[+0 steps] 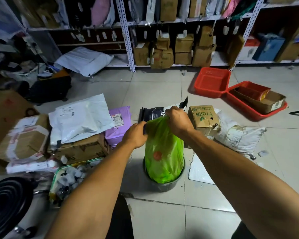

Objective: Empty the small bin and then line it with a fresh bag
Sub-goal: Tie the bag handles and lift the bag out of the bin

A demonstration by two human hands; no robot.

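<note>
A small dark round bin (164, 184) stands on the tiled floor in front of me. A full green plastic bag (164, 152) rises out of it, its lower end still inside the rim. My left hand (136, 133) pinches the bag's gathered top at its left side. My right hand (177, 120) grips the top from the right, closed around the neck and its white handles. Both hands hold the bag upright above the bin.
Cardboard boxes and white and purple mailer parcels (79, 123) lie left of the bin. A "Fruits" box (204, 118) and a white sack sit to the right. Two red trays (211, 81) lie further back. Shelves of parcels line the wall. A black coiled hose (7, 202) is at lower left.
</note>
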